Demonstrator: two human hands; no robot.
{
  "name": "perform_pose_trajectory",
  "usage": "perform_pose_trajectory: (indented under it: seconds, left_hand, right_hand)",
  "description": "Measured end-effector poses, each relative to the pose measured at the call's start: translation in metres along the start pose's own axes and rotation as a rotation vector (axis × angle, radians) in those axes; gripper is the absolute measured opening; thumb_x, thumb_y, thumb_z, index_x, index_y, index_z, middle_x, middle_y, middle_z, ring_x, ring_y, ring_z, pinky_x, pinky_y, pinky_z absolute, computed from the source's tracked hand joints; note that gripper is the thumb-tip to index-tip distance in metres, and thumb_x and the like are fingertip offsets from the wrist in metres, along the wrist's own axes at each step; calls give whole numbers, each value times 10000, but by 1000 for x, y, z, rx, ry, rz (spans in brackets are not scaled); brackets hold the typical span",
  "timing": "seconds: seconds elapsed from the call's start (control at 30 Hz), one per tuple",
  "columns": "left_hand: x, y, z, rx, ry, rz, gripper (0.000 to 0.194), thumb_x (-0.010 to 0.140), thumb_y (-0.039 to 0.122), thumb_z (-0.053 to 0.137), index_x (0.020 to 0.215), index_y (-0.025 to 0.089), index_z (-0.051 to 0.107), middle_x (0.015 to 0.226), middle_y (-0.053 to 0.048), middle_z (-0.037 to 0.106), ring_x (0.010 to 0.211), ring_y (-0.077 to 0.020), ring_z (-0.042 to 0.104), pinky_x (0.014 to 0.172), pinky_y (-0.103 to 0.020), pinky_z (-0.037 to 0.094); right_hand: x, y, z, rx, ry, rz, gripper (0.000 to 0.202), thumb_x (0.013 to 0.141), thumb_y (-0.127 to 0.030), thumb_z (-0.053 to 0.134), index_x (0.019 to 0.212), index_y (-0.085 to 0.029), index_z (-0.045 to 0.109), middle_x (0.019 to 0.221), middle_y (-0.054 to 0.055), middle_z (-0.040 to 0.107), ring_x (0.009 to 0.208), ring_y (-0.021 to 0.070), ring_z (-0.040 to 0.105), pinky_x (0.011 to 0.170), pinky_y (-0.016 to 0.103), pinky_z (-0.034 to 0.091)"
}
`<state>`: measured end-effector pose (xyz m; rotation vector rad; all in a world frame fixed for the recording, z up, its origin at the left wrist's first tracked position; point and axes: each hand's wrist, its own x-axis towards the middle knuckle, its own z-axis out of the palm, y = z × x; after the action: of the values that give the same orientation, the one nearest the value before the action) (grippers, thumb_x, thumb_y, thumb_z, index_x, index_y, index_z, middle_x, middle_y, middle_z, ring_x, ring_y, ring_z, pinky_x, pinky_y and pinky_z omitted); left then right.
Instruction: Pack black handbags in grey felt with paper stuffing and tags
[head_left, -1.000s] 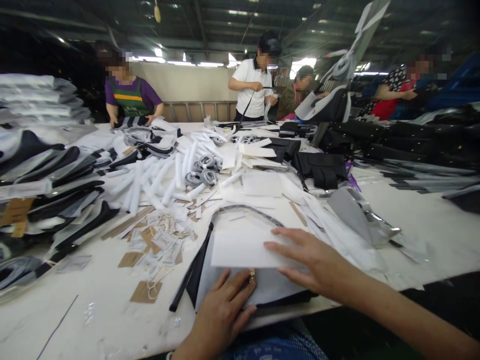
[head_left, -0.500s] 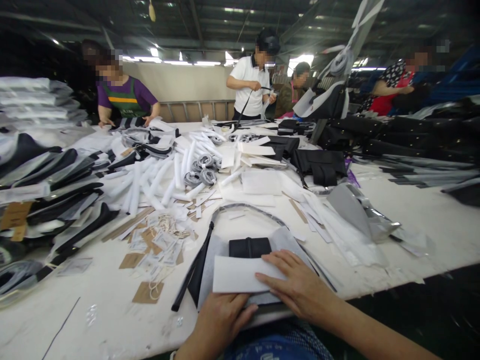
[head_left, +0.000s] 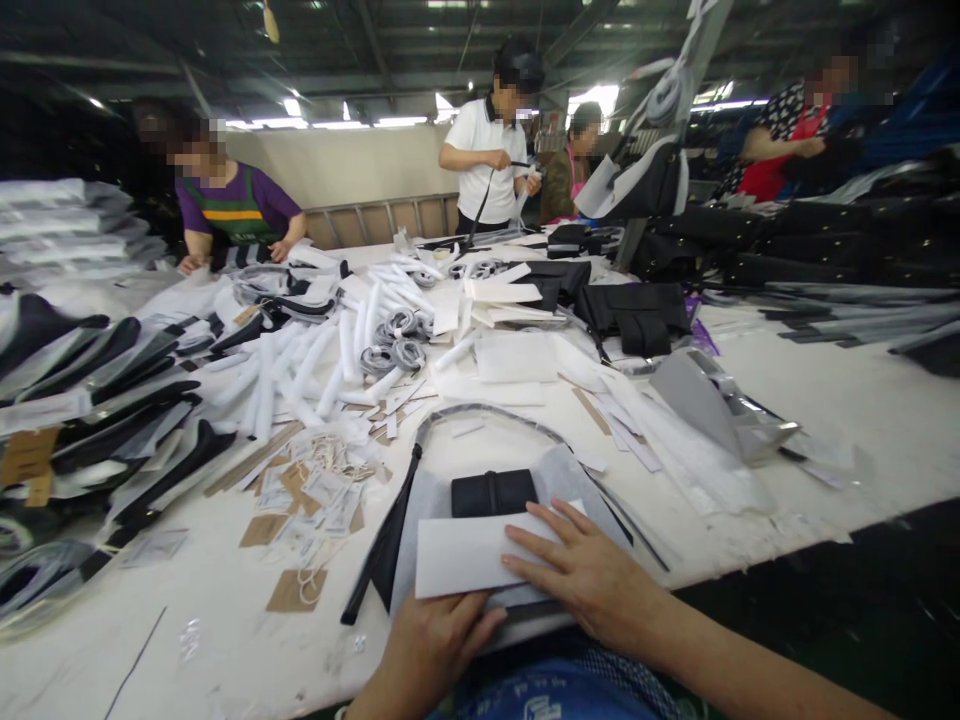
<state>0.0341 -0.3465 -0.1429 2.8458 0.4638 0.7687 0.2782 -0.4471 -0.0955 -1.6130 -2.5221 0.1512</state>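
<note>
A black handbag [head_left: 384, 545] with a pale grey wrap sheet lies before me on the white table, its covered strap [head_left: 480, 410] arching away from me. On its front is a black buckle-like flap [head_left: 491, 493]. A white rectangular foam sheet [head_left: 459, 550] rests across the bag just below the flap. My right hand [head_left: 577, 570] lies on the sheet's right part, open, fingers spread. Along the sheet's lower edge is my left hand [head_left: 442, 635], open, thumb apart from the fingers; its fingertips are partly hidden by the sheet.
Left of the bag lie tags and strings [head_left: 322, 490]. White padding rolls [head_left: 300, 370], flat white sheets [head_left: 517, 357] and coiled straps [head_left: 397, 340] are piled beyond. Wrapped bags [head_left: 97, 450] stack at far left. Clear plastic [head_left: 690, 470] lies to the right. Several people work across the table.
The foam sheet has shifted slightly left and tilted, its left end lower. My right hand has spread its fingers more on it. The whole view has shifted a little.
</note>
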Motion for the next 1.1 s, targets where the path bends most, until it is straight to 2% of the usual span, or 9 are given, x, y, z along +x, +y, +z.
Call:
perform_pose_trajectory:
  seconds: [0.13, 0.3, 0.43, 0.57, 0.67, 0.73, 0.8, 0.9, 1.1]
  left_hand:
    - [1, 3, -6, 61, 42, 60, 349, 1057, 344, 362, 1073, 193, 676, 845, -34, 764, 698, -182, 738, 629, -279, 594]
    - [11, 16, -40, 105, 205, 204, 212, 1010, 184, 482, 1029, 151, 691, 910, -35, 779, 790, -136, 739, 757, -217, 573]
    - [37, 24, -51, 135, 203, 230, 246, 1021, 274, 478, 1055, 158, 692, 1009, -32, 777, 890, -129, 730, 819, -209, 562]
    - [45, 9, -20, 336, 23, 272, 572, 1013, 542, 376, 1354, 126, 572, 1341, -103, 647, 1234, -252, 611, 970, -374, 540]
    - [30, -7, 12, 430, 65, 323, 784, 938, 723, 329, 1451, 151, 486, 1437, -137, 564, 1329, -278, 528, 1100, -404, 433]
    - [19, -13, 27, 465, 114, 320, 722, 960, 672, 350, 1467, 173, 470, 1493, -144, 501, 1357, -273, 500, 1184, -420, 317]
    - [13, -15, 35, 501, 151, 314, 515, 1028, 473, 406, 1455, 197, 489, 1476, -133, 523, 1336, -257, 526, 1220, -448, 241]
    - [13, -15, 40, 535, 211, 325, 396, 1041, 245, 404, 1409, 247, 549, 1343, -83, 648, 1271, -220, 590, 1233, -454, 219]
    - [22, -9, 38, 440, 266, 189, 381, 1027, 225, 415, 1355, 266, 605, 1289, -57, 686, 1279, -201, 586, 1218, -388, 306]
  right_hand:
    - [4, -1, -7, 77, -36, 32, 699, 846, -71, 520, 1495, -316, 432, 1553, 20, 437, 1428, 376, 358, 1140, 646, 297]
    - [3, 1, -10, 163, -34, 59, 724, 829, -78, 527, 1495, -340, 427, 1551, 20, 441, 1436, 362, 354, 1158, 646, 258]
    - [2, 2, -7, 180, -24, 59, 729, 838, -89, 535, 1506, -350, 402, 1554, 14, 435, 1443, 367, 343, 1163, 652, 259]
    - [0, 5, -2, 185, 16, 47, 800, 807, -60, 540, 1543, -302, 338, 1554, 64, 427, 1448, 329, 353, 1178, 597, 296]
    - [-3, 7, -1, 195, 72, 16, 631, 837, -63, 534, 1440, -252, 518, 1479, 79, 523, 1418, 296, 413, 1167, 518, 363]
    - [-4, 10, -3, 209, 143, 19, 440, 895, -104, 541, 1302, -233, 648, 1375, 80, 624, 1350, 261, 508, 1151, 452, 401]
    - [-4, 13, -9, 254, 200, 41, 295, 929, -169, 576, 1179, -233, 718, 1242, 67, 712, 1233, 222, 620, 1128, 379, 429]
    - [2, 16, -33, 364, 308, 97, 208, 945, -244, 606, 1102, -250, 743, 1081, 33, 774, 1052, 180, 719, 1027, 262, 512]
    - [17, -1, -125, 634, 601, 128, 220, 984, -372, 559, 1139, -362, 714, 994, -9, 787, 927, 171, 751, 852, 203, 592]
